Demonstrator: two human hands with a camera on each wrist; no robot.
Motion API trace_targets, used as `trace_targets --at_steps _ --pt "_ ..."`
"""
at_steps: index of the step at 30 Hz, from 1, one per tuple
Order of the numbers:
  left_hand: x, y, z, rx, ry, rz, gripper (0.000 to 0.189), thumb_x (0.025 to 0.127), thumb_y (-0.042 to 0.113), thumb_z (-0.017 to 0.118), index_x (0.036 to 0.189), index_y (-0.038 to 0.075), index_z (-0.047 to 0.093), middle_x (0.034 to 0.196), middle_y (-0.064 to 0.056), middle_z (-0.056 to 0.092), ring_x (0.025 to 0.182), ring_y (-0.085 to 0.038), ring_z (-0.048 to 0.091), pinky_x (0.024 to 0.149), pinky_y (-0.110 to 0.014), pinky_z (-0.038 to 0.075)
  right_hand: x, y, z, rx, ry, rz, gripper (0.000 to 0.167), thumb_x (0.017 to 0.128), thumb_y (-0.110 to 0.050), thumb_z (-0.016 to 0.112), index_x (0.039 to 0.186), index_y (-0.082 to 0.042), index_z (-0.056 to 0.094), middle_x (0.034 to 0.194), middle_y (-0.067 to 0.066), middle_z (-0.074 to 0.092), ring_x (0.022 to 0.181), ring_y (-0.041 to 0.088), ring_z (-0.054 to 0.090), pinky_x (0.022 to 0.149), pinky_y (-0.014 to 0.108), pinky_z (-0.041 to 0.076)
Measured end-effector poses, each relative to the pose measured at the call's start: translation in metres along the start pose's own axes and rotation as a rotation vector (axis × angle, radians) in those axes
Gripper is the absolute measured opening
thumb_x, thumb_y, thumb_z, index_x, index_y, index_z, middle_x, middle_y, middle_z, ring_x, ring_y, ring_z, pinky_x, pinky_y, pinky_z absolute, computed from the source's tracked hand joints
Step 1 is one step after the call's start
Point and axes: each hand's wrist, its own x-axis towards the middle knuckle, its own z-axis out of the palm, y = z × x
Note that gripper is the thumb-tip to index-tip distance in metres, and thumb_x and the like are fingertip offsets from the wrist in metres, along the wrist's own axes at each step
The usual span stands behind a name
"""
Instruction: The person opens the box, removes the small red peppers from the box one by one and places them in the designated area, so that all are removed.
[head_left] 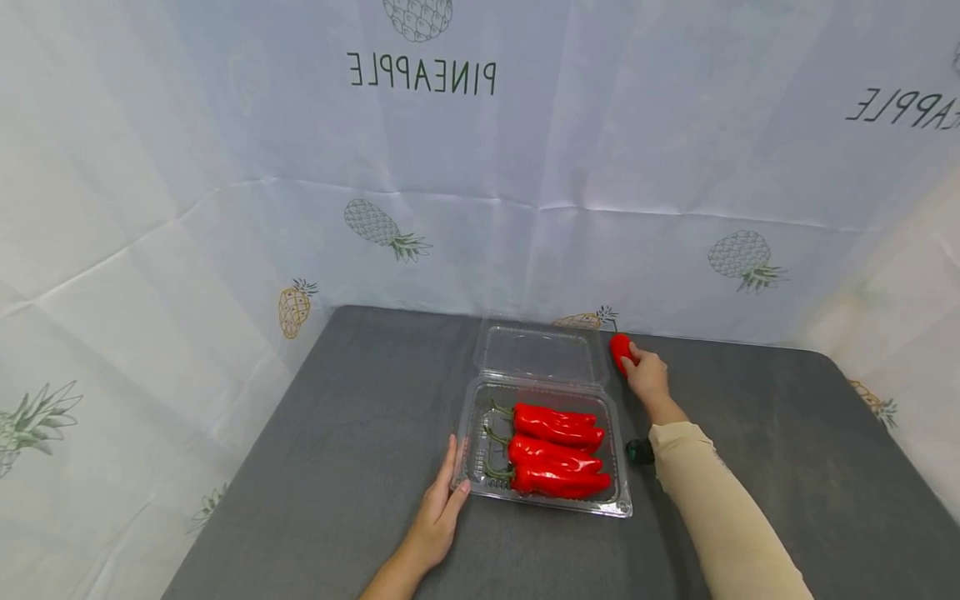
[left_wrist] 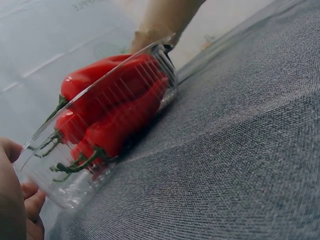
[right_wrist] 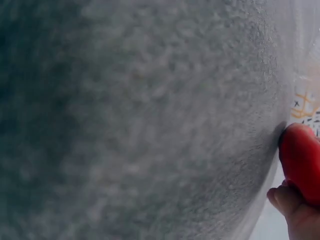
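Observation:
A clear plastic clamshell container [head_left: 468, 433] lies opened on the table, its lid [head_left: 540, 350] folded back toward the wall. Inside it, three glossy red peppers [head_left: 558, 450] lie side by side, green stems pointing left. My left hand [head_left: 435, 517] grips the container's near left corner; the left wrist view shows fingers [left_wrist: 34, 202] against its see-through wall. Beyond the container's right side, near the back edge, my right hand [head_left: 648, 373] holds another red pepper [head_left: 621, 352]. Part of that pepper [right_wrist: 302, 160] shows at the right wrist view's edge, with fingertips around its lower end.
The dark grey table [head_left: 375, 400] ends at a pale curtain [head_left: 525, 167] printed with pineapples, which hangs behind and at both sides. A small dark green object [head_left: 639, 452] sits between the container and the right sleeve [head_left: 712, 500].

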Motion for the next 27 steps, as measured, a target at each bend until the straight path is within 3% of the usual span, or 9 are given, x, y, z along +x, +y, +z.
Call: trace_targets --at_steps 9,14,20,27 --pt "-0.0002 -0.0021 0.0008 0.002 0.009 0.007 0.06 0.096 0.002 0.042 0.147 -0.004 0.012 0.145 -0.027 0.034 0.136 0.0 0.021 0.105 -0.003 0.012 -0.0019 0.002 0.0039 -0.061 -0.008 -0.025 0.05 0.096 -0.014 0.046 0.14 0.005 0.031 0.138 0.036 0.034 0.127 0.049 0.035 0.106 0.054 0.03" --pt "0.0001 -0.0011 0.0 0.005 0.002 -0.012 0.06 0.096 0.003 0.042 0.147 -0.004 0.012 0.145 -0.025 0.033 0.136 -0.001 0.021 0.106 -0.003 0.012 -0.0023 0.0026 0.0045 -0.073 0.025 -0.061 0.046 0.096 -0.011 0.044 0.136 0.011 0.036 0.133 0.038 0.039 0.121 0.052 0.041 0.103 0.055 0.035" --pt "0.0005 -0.0013 -0.0001 -0.002 -0.006 -0.022 0.061 0.096 0.004 0.043 0.148 -0.004 0.011 0.146 -0.024 0.033 0.137 0.0 0.02 0.106 -0.003 0.012 -0.0033 0.0048 0.0032 -0.068 0.028 -0.025 0.039 0.097 -0.011 0.038 0.126 0.014 0.046 0.119 0.037 0.052 0.1 0.05 0.053 0.089 0.055 0.044" --pt "0.0004 -0.002 0.0009 0.01 -0.002 -0.012 0.06 0.096 0.005 0.043 0.147 -0.004 0.012 0.145 -0.024 0.034 0.137 -0.001 0.021 0.106 -0.003 0.012 -0.0034 0.0077 0.0013 -0.064 0.002 0.001 0.041 0.098 -0.012 0.036 0.128 0.013 0.045 0.121 0.037 0.051 0.101 0.049 0.053 0.089 0.055 0.043"
